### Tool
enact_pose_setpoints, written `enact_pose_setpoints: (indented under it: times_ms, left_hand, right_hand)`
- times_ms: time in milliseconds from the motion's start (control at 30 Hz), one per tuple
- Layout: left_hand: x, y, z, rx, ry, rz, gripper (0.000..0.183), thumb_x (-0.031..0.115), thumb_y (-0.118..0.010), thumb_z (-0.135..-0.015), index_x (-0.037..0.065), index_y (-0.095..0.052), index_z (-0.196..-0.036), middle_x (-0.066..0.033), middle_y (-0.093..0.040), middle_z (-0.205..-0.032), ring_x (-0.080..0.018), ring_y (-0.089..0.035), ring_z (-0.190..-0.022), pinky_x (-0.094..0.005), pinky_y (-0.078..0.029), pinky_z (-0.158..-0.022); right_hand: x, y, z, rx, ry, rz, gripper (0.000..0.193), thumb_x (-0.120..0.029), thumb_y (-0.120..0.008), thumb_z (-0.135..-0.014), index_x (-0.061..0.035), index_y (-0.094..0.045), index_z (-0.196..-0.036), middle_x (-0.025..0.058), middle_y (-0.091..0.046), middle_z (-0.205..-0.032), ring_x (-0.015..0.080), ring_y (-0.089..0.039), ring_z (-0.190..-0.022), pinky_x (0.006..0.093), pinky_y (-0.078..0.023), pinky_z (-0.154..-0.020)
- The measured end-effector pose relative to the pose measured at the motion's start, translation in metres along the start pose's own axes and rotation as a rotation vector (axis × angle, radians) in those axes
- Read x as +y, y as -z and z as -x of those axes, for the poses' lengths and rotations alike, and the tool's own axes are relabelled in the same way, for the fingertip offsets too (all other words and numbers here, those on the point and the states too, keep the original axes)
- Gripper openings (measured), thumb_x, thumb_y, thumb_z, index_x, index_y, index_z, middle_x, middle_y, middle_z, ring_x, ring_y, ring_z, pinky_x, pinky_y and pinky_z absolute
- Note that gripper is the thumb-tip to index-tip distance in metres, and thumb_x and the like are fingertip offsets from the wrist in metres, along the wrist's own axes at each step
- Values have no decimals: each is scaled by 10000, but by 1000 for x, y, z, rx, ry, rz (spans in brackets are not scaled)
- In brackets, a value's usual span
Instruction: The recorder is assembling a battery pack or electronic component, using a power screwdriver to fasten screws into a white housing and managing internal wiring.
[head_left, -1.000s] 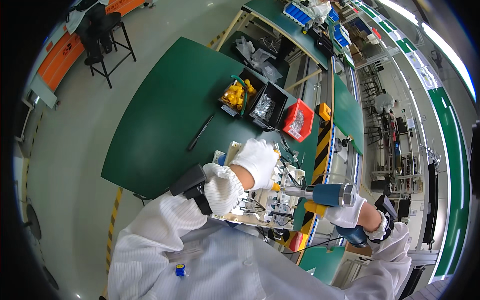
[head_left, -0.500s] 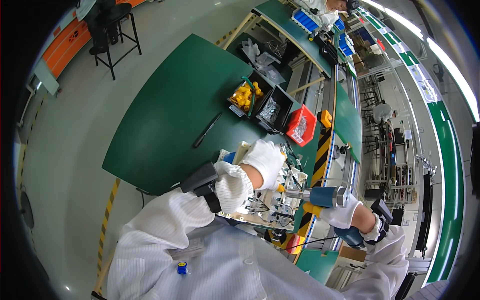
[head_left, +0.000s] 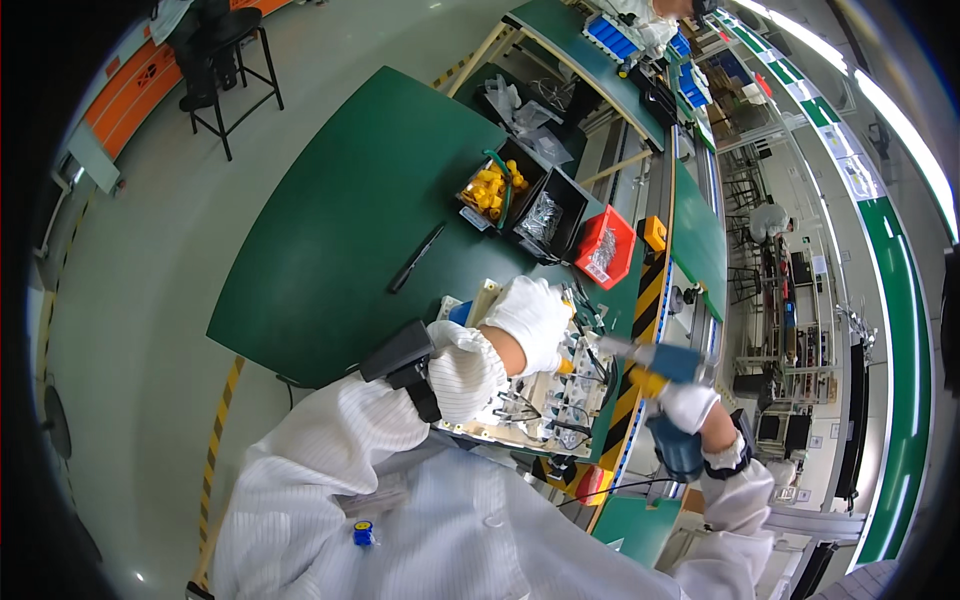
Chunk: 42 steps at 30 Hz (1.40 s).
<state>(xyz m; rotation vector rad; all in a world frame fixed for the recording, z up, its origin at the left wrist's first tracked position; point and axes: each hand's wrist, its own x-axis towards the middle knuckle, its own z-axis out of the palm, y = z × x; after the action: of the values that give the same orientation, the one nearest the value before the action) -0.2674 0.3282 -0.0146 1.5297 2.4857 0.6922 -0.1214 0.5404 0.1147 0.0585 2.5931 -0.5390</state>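
While the left hand [head_left: 530,318] in its white glove lay flat and spread on the upper part of the pale assembly panel [head_left: 535,405], pressing it to the green workbench [head_left: 340,230], the right hand [head_left: 690,405] was closed around the grip of a blue and yellow power screwdriver [head_left: 655,362]. The tool lay almost level, and its thin bit pointed toward the panel's right side, just beside the left fingers; whether the tip already touched a screw could not be told at this size. The panel sat at the near edge of the bench, directly before the person, partly hidden under the left wrist and the white sleeve. It carried many small dark parts and wires, so it seemed that a good part of the mounting was already done, but how many screws were in and how many were missing was too small to judge. I would say the fastening was in the middle, not at the end, because the tool was at the panel and the hand was holding it down. Further back on the bench stood a bin with yellow parts [head_left: 492,187], a black bin [head_left: 547,215] with small metal pieces, and a red bin [head_left: 604,248]. A dark pen-like tool [head_left: 416,258] lay alone on the green surface, well apart from the hands.
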Motion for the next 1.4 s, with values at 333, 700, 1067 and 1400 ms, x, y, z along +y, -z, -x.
enact_pose_setpoints:
  times_ms: [333, 700, 1067, 1400]
  left_hand:
    - [6, 19, 6, -103, -18, -61, 702, 640, -796, -670, 81, -696, -1082, -131, -684, -1080, -282, -660, -1018, -417, -530, -868]
    - [25, 35, -14, -246, 46, -92, 764, 667, -806, -638, 74, -692, -1106, -166, -654, -1077, -320, -659, -1003, -435, -546, -874]
    - [26, 34, -12, -231, 29, -122, 711, 622, -815, -670, 50, -672, -1067, -183, -648, -1039, -341, -657, -971, -440, -547, -834]
    - [15, 30, -7, -294, 35, -113, 719, 637, -796, -697, 47, -669, -1089, -176, -649, -1041, -344, -651, -965, -442, -544, -828]
  right_hand:
    - [159, -32, -117, 854, -320, -1015, 248, -228, -526, -949, -15, -653, -944, 92, -656, -755, 196, -631, -619, 336, -519, -583]
    - [226, -51, -182, 1160, -343, -532, 267, -237, -688, -855, 18, -732, -919, 121, -737, -789, 192, -695, -703, 332, -514, -656]
    - [180, -33, -162, 1025, -457, -595, 360, -184, -662, -836, 33, -687, -1123, 193, -742, -1053, 305, -722, -945, 360, -539, -847]
    - [147, -79, -87, 1346, -49, -819, 273, -200, -739, -912, -10, -709, -1106, 99, -744, -995, 166, -704, -902, 321, -543, -805]
